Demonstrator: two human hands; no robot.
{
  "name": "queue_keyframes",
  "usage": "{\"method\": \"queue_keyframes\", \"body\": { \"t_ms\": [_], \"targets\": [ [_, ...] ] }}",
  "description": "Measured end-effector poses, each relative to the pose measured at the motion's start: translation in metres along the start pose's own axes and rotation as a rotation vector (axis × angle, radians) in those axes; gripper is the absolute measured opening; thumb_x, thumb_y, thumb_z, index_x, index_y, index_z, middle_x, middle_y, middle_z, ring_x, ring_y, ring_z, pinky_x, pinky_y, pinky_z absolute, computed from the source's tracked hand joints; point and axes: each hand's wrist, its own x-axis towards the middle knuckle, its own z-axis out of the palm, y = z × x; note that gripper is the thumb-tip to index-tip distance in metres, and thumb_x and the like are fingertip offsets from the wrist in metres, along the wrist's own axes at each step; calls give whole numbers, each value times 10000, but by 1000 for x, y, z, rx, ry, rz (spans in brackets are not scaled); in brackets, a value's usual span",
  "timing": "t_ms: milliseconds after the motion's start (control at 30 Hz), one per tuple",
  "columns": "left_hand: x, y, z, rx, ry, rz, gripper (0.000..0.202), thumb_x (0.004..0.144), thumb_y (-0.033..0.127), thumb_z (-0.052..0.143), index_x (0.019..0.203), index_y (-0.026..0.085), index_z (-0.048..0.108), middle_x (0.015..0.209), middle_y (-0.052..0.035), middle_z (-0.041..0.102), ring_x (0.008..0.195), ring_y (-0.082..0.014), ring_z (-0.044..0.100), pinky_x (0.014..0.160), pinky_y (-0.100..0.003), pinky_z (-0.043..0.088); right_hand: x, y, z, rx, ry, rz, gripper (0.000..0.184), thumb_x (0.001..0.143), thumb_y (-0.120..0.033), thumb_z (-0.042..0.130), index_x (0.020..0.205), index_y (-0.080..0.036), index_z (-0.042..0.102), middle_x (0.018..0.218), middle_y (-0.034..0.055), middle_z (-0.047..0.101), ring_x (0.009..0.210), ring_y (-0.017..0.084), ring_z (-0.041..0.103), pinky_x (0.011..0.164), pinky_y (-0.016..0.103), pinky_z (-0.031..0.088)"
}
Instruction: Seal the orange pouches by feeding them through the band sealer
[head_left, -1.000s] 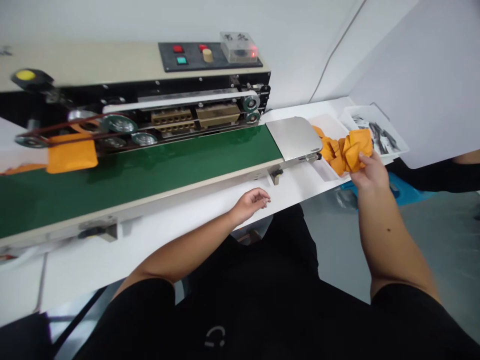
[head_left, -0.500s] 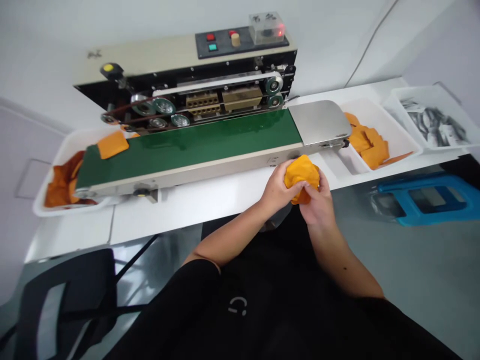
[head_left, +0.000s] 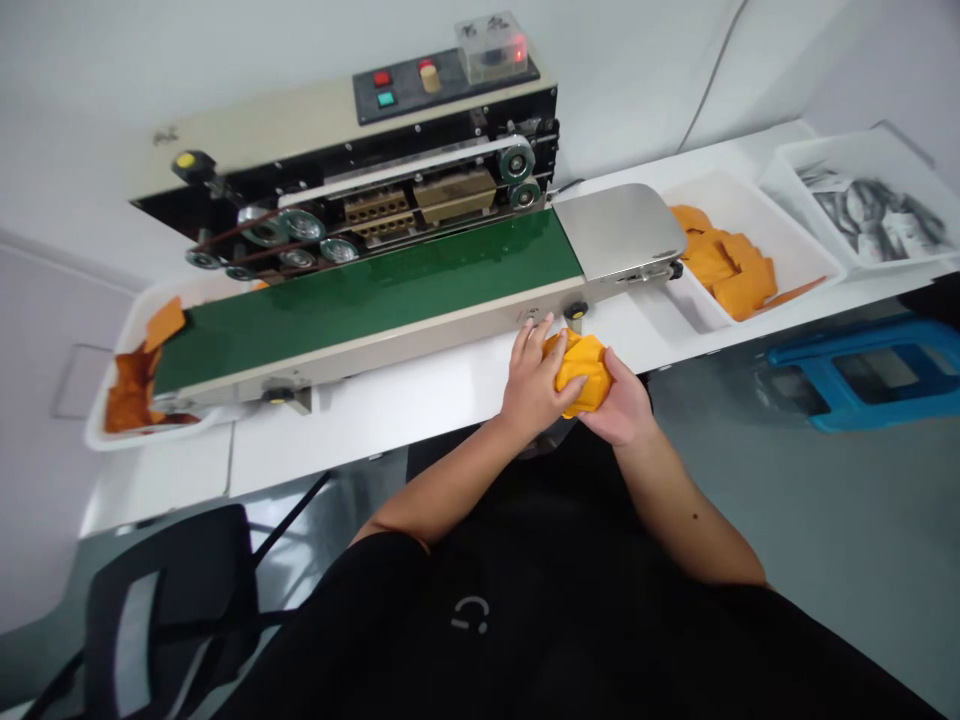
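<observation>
1. L hand [head_left: 534, 378]: fingers half-curled, gripping orange fabric bundle [head_left: 583, 373] from its 9 o'clock side.
2. R hand [head_left: 619, 408]: partly open, cupped, holding same bundle from below at its 5 o'clock side.
3. Bundle: between both hands, over white table [head_left: 397, 425], just in front of band sealer [head_left: 442, 120], at 12 o'clock.
4. 10 o'clock: white tray [head_left: 99, 430] w/ orange pieces [head_left: 129, 392], at end of green conveyor belt [head_left: 360, 290].
5. 1 o'clock: white tray [head_left: 795, 240] w/ orange pieces [head_left: 727, 262].
6. 2 o'clock: white tray [head_left: 810, 185] w/ printed packets [head_left: 874, 212].
7. 3 o'clock: blue stool [head_left: 877, 375] on floor.
</observation>
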Motion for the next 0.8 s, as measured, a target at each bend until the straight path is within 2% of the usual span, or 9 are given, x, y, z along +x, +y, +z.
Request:
{"method": "queue_keyframes", "body": {
  "t_ms": [67,167,233,333,433,533,600,667,800],
  "targets": [
    [-8,0,-4,49,-45,74,587,1090,562,621,1612,293,612,1778,-130,484,1732,-417,302,1395,-749,238,0,-2,-4,4,-18,71,405,1174,-441,431,1387,-234,706,1296,66,828,1079,203,824,894,353,701],
    [-13,-4,-11,40,-206,292,347,1154,443,523,1421,416,743,1575,1,710,1632,-304,518,1441,-709,106,2,-4,-11,19,-38,145,374,1164,-382,421,1335,-226,716,1163,44,844,941,171,824,816,308,688],
    [-10,-9,-19,35,-294,416,354,1133,543,568,1373,382,773,1540,-7,739,1590,-292,574,1462,-649,34,3,-5,-15,0,-50,155,376,1155,-366,428,1358,-219,709,1192,51,837,996,177,825,866,323,690],
    [1,-13,-35,50,-378,561,615,1043,725,642,1486,306,719,1624,-83,677,1643,-325,507,1457,-635,-37,6,-4,-19,-35,-47,146,381,1145,-329,442,1406,-214,694,1285,65,821,1137,177,811,1000,333,671],
    [9,-9,-52,93,-476,647,600,1073,657,630,1545,289,677,1632,-84,669,1688,-310,439,1452,-640,-55,10,-2,-24,-36,-30,141,364,1138,-281,446,1392,-221,701,1273,60,824,1130,155,810,1003,295,662],
    [14,-2,-63,154,-538,681,383,1121,405,603,1470,311,731,1550,-8,733,1695,-247,427,1478,-571,-10,16,0,-30,-55,-40,160,356,1125,-238,462,1386,-236,704,1239,48,828,1064,145,818,955,281,670],
    [18,4,-67,185,-560,719,354,1099,250,593,1392,331,774,1456,21,780,1683,-234,444,1488,-549,47,19,2,-34,-88,-66,187,339,1110,-231,501,1383,-245,702,1200,39,830,1006,145,820,918,283,678],
    [21,8,-68,196,-576,770,353,1083,189,585,1317,339,804,1366,18,809,1628,-241,522,1488,-541,136,21,4,-38,-116,-104,209,317,1096,-245,553,1378,-250,699,1195,41,829,1005,162,824,908,309,690],
    [29,16,-68,87,-558,801,309,1095,194,586,1181,373,824,1282,48,831,1440,-223,701,1443,-486,335,23,5,-42,-134,-171,223,269,1059,-264,649,1320,-247,711,1212,70,833,1063,215,836,885,357,713]
  ]
}}
